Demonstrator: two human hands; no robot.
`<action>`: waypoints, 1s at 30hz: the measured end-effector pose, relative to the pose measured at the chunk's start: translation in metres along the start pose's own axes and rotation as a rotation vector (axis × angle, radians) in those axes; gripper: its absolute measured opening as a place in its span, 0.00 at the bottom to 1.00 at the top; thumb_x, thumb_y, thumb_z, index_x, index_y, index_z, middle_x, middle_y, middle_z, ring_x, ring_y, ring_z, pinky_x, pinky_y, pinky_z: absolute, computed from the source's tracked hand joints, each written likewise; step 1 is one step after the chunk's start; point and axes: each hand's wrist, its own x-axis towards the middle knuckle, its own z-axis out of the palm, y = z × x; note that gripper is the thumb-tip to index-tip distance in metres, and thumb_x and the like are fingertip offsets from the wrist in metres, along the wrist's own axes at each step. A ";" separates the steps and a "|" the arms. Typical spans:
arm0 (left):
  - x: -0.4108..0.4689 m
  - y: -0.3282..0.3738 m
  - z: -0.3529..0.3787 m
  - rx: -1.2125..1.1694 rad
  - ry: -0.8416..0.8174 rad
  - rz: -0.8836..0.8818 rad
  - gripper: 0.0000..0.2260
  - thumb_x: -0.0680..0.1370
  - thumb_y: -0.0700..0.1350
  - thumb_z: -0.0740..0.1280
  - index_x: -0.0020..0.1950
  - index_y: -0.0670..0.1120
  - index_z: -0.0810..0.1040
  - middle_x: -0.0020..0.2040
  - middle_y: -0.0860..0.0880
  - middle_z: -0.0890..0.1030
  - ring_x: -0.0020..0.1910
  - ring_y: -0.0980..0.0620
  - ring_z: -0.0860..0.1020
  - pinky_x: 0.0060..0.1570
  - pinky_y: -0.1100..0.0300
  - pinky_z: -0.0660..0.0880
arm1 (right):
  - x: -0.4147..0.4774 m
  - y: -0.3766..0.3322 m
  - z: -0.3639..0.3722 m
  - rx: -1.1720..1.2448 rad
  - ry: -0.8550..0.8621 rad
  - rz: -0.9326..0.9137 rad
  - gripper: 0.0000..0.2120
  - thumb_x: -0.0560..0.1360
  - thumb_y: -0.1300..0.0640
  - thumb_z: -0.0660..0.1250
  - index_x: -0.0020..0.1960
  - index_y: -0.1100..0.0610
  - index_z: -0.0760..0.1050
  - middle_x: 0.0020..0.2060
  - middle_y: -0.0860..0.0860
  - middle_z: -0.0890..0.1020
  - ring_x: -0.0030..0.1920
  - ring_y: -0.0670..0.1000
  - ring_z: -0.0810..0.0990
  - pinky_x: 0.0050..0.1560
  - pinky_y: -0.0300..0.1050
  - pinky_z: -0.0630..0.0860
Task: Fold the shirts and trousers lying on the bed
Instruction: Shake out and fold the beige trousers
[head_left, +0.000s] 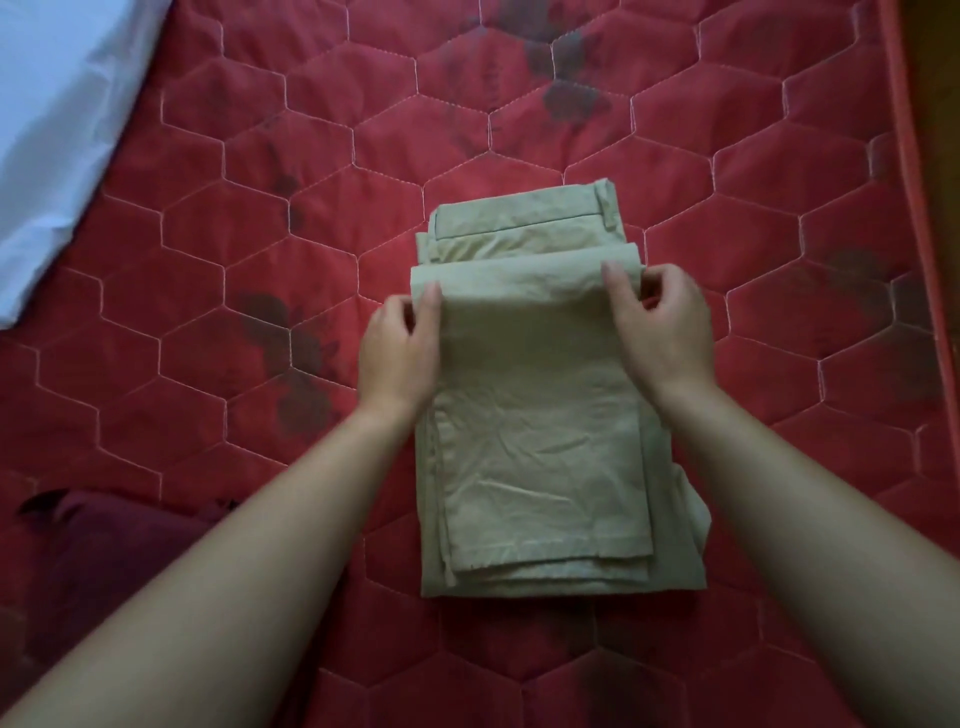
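Left hand (400, 353) and right hand (662, 322) each pinch the folded edge of beige trousers (540, 447) on a red quilted bed (727, 208).

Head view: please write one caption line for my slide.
Left hand and right hand pinch the top layer of folded beige trousers on a red quilted mattress.

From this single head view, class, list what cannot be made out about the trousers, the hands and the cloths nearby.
1. Head view: fingers of the left hand and right hand, partly hidden under the top fold of the trousers.
2. White cloth: cut off by the left and top edges, so its type is unclear.
3. Dark maroon cloth: dim and partly behind the left forearm.
4. Lower trouser layers: covered by the top layer.
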 end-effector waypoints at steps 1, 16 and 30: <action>0.012 0.010 0.000 -0.033 -0.004 -0.072 0.23 0.78 0.64 0.54 0.40 0.46 0.74 0.37 0.51 0.76 0.37 0.53 0.73 0.35 0.57 0.66 | 0.011 -0.008 0.004 0.035 0.002 0.090 0.19 0.72 0.37 0.63 0.41 0.54 0.72 0.37 0.46 0.75 0.38 0.47 0.73 0.40 0.41 0.65; 0.058 0.025 0.024 -0.364 -0.106 -0.113 0.20 0.78 0.48 0.64 0.68 0.44 0.68 0.59 0.49 0.77 0.55 0.54 0.76 0.55 0.63 0.72 | 0.056 -0.013 0.010 0.146 -0.020 -0.021 0.14 0.77 0.54 0.64 0.61 0.57 0.72 0.50 0.46 0.77 0.50 0.44 0.75 0.45 0.28 0.68; -0.081 -0.041 0.010 0.114 -0.039 0.105 0.09 0.79 0.49 0.61 0.57 0.48 0.69 0.45 0.52 0.80 0.44 0.47 0.79 0.37 0.56 0.68 | -0.080 0.068 -0.012 -0.123 0.018 -0.057 0.09 0.77 0.54 0.63 0.57 0.55 0.73 0.36 0.39 0.74 0.38 0.43 0.76 0.36 0.34 0.65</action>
